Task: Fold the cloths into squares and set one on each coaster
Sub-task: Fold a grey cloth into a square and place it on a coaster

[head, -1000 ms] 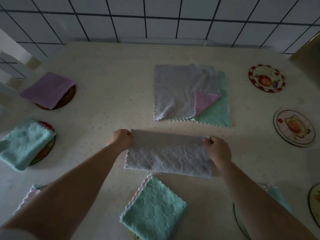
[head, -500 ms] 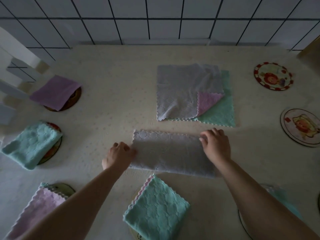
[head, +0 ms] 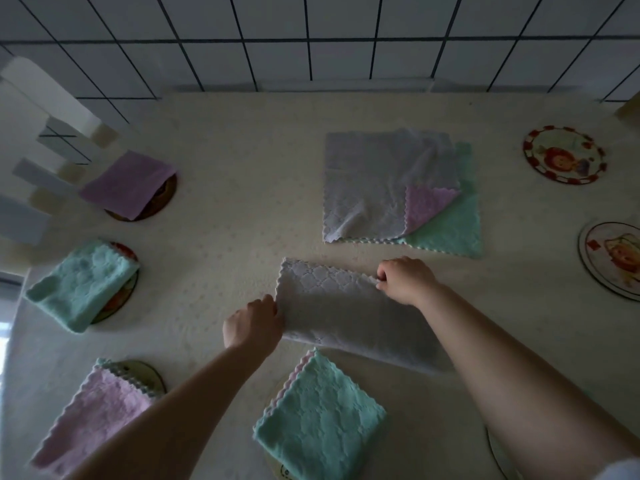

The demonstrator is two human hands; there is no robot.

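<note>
A grey quilted cloth (head: 332, 306), folded into a long strip, lies on the table in front of me. My left hand (head: 252, 323) grips its left end and my right hand (head: 403, 280) pinches its far edge, right of the middle. Behind it lies a stack of unfolded cloths (head: 388, 185), grey on top, pink and green beneath. Folded cloths cover coasters: purple (head: 126, 183), green (head: 83, 284), pink (head: 93, 410) and a near green one (head: 318, 415). Two bare picture coasters sit at right (head: 564, 154) (head: 613, 258).
The cream table (head: 225, 150) ends at a tiled wall (head: 311, 36) behind. A white chair back (head: 31, 133) stands at the left edge. Part of another coaster rim (head: 498, 455) shows under my right forearm.
My right hand slid left along the cloth's far edge and now pinches it. My left hand closed on the left end. The camera view tilted and shifted a little.
</note>
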